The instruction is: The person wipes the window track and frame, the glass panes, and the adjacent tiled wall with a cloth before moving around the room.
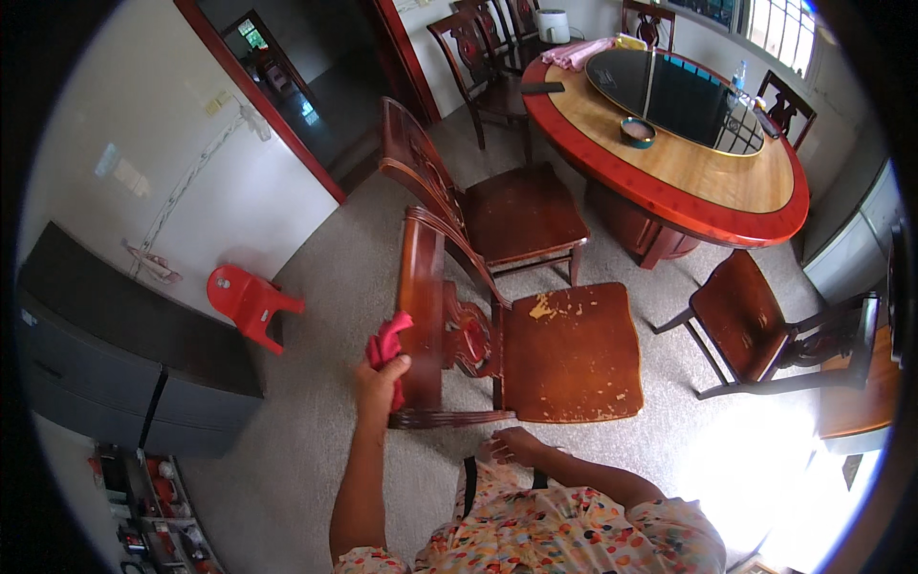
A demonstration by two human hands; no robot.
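Observation:
A red cloth (387, 346) is gripped in my left hand (380, 380), at the outer side of the backrest of a dark wooden chair (423, 308). The cloth lies against the edge of the backrest's top rail. My right hand (518, 446) hangs near my lap, just below the chair's seat, with fingers bent; I see nothing in it. The chair's seat (574, 351) has worn patches where the varnish is gone. Close behind stands a second dark wooden chair (527, 214), its backrest beside the first one's.
A round table (717, 179) with a black glass turntable (667, 93) and a small bowl (637, 133) stands upper right. Another wooden chair (739, 316) is at the right. A red plastic stool chair (247, 305) and a dark grey cabinet (143, 323) stand left, near a doorway.

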